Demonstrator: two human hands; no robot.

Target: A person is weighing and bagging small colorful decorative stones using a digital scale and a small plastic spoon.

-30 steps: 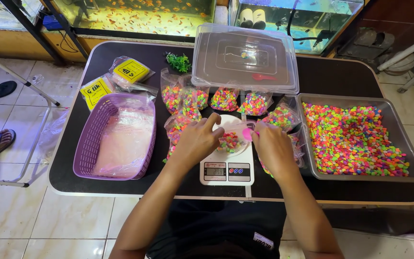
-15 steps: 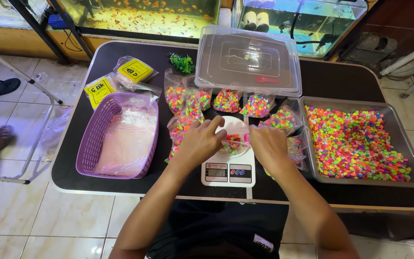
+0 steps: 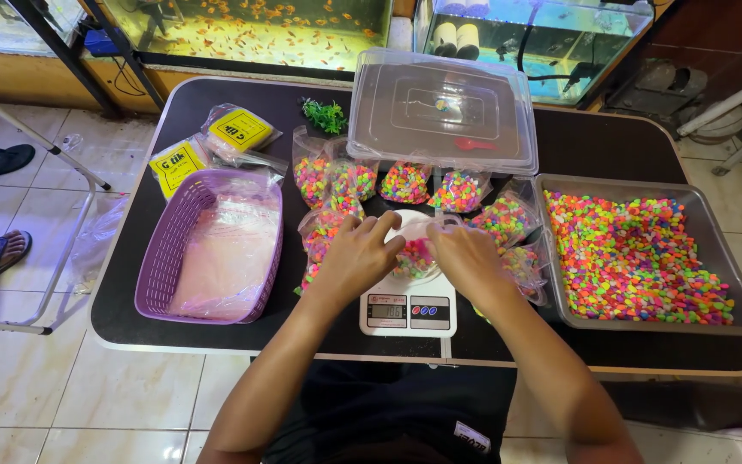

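Over the scale (image 3: 407, 311), both hands closer together, fingers seemingly pinching gravel bag (image 3: 412, 255).

My arms are bare from above the elbow down, with no sleeves, watch, rings or gloves on either my left hand (image 3: 355, 255) or my right hand (image 3: 465, 258). Nearer to me than the kitchen scale (image 3: 407, 309), my dark, near-black top shows, with a small white label sewn on its front.
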